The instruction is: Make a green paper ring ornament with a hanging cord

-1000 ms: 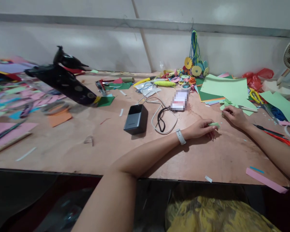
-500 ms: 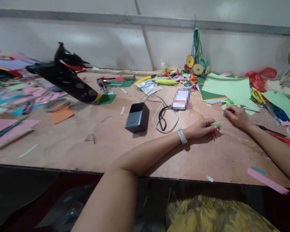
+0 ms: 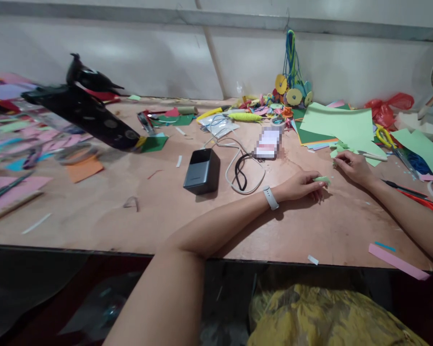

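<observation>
My left hand point(image 3: 303, 186), with a pale band on its wrist, rests on the table and pinches a small light green paper piece point(image 3: 321, 179) between thumb and fingers. To its right, my right hand point(image 3: 356, 168) has its fingertips closed at the edge of several small green paper cutouts point(image 3: 341, 147); its fingers partly hide what they grip. Just behind that hand lies a pale pen-like tool point(image 3: 373, 155) on light green sheets point(image 3: 341, 122).
A power bank point(image 3: 202, 171) with a looped cable and a phone point(image 3: 269, 142) lie left of my hands. Yellow-handled scissors point(image 3: 385, 136) and an orange-and-black tool point(image 3: 416, 196) are at the right. A black bird-shaped object point(image 3: 90, 115) stands at the left. A pink strip point(image 3: 397, 261) lies at the front edge.
The view has shifted slightly, so the scene sits a little higher and further left. Both hands keep nearly the same pose, and the green piece stays in my left hand.
</observation>
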Tool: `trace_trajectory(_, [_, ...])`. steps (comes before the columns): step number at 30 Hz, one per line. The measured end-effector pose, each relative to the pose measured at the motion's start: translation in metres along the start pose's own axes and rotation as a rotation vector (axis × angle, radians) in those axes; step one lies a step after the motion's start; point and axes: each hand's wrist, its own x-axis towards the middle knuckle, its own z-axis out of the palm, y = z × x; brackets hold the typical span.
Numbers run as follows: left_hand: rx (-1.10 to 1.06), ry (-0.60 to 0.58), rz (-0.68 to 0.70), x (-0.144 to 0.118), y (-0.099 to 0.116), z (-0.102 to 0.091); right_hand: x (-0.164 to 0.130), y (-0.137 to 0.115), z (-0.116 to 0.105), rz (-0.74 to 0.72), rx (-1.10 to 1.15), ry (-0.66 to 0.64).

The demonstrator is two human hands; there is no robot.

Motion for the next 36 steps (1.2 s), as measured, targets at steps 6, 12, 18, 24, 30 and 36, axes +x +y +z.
trace_trajectory(6, [0.009, -0.001, 0.000, 0.0008, 0.0003, -0.0008, 0.0012, -0.0004, -0.0006, 0.027, 0.045, -0.009])
trace_trajectory(12, [0.022, -0.015, 0.019, 0.0006, 0.0002, -0.0013, 0.0012, -0.0029, -0.0020, 0.038, 0.080, -0.010])
trace_trajectory(18, [0.029, -0.013, 0.014, 0.0009, -0.0019, -0.0016, 0.0006, -0.0026, -0.0022, 0.056, 0.092, -0.016])
trace_trajectory(24, [0.002, -0.011, -0.004, 0.0012, -0.0029, -0.0022, 0.0011, -0.0036, -0.0021, 0.068, 0.108, -0.019])
trace_trajectory(30, [0.027, -0.001, 0.013, 0.0003, -0.0005, -0.0010, 0.0009, -0.0034, -0.0031, 0.078, 0.118, -0.014])
trace_trajectory(36, [0.057, -0.010, 0.024, 0.0018, -0.0017, -0.0011, 0.0010, -0.0012, -0.0034, 0.076, 0.125, -0.008])
